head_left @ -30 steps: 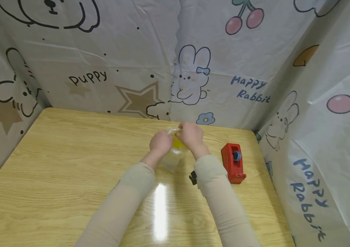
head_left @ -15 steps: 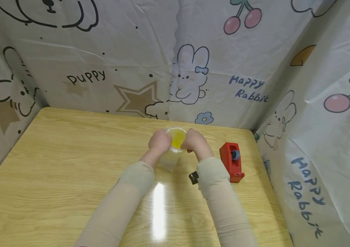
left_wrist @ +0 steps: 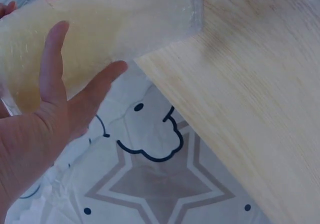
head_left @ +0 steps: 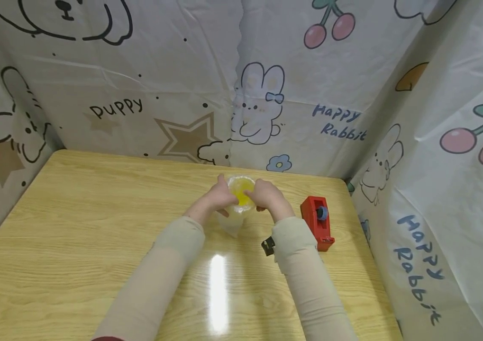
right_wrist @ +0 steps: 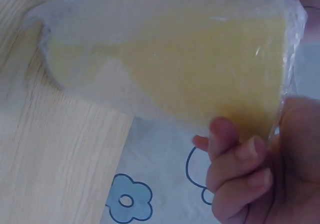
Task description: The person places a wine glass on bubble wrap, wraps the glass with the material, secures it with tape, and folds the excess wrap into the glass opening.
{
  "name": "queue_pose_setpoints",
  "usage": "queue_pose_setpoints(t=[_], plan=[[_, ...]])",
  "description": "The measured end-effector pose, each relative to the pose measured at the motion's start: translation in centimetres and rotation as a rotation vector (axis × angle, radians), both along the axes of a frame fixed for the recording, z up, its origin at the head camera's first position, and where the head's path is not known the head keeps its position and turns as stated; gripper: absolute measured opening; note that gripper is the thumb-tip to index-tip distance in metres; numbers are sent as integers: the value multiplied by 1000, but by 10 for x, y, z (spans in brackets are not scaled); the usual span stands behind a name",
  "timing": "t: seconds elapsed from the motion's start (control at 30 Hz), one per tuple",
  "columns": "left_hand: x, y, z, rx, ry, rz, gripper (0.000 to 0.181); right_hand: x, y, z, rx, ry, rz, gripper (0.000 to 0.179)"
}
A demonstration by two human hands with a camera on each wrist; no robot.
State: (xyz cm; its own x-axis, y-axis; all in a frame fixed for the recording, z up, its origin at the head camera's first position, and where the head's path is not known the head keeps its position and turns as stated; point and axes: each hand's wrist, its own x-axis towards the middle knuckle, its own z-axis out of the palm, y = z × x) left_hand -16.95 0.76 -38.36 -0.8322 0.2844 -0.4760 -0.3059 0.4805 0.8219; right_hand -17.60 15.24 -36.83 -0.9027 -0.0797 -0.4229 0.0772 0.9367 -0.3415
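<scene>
A yellow thing shaped like a goblet, wrapped in clear bubble wrap (head_left: 235, 219), stands near the table's back edge. The wrap's open end faces up, with yellow showing inside its ring. On the right, my right hand (head_left: 268, 196) pinches the wrap's rim, its fingers curled outside, as the bubble wrap (right_wrist: 165, 59) in the right wrist view also shows. My left hand (head_left: 215, 198) is at the rim's left side, fingers spread and fairly straight; in the left wrist view two fingers (left_wrist: 52, 64) lie against or close to the wrap. Contact is hard to tell.
A red tape dispenser (head_left: 317, 222) with a blue roll stands on the wooden table (head_left: 96, 237) to the right of my right hand. Printed cloth (head_left: 173, 71) hangs close behind the table and along both sides. A small black clip-like piece (head_left: 268, 246) is at my right cuff.
My hands have parted from close together over the top, uncovering the wrap's round opening. My left hand has since spread its fingers and shifted slightly left. The right still holds the rim.
</scene>
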Motion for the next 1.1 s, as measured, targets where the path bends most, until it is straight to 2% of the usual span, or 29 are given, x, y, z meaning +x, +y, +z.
queue_pose_setpoints(t=[0.27,0.43,0.5,0.6,0.7,0.83,0.9,0.93,1.0,1.1], plan=[[0,1,0,4,10,32,96,-2,-2,-7,-5,86,4,33],[0,1,-5,11,8,66,92,-2,-2,-14,41,134,-42,38],[0,2,-7,23,16,77,90,-3,0,-19,14,170,-60,41],[0,0,-12,90,21,99,82,-4,6,-30,-134,216,-82,45],[-1,-9,-21,209,16,90,74,-4,17,-39,-392,192,-93,47],[-2,-25,-31,325,45,54,71,0,35,-47,-771,63,-32,51],[-3,-31,-33,344,97,83,69,2,40,-50,-894,-11,18,58],[-3,-34,-32,343,129,102,66,4,40,-50,-922,-37,39,63],[-4,-37,-31,318,190,132,61,7,37,-52,-911,-40,44,74],[-5,-37,-26,235,277,135,50,11,23,-53,-834,38,-12,83]])
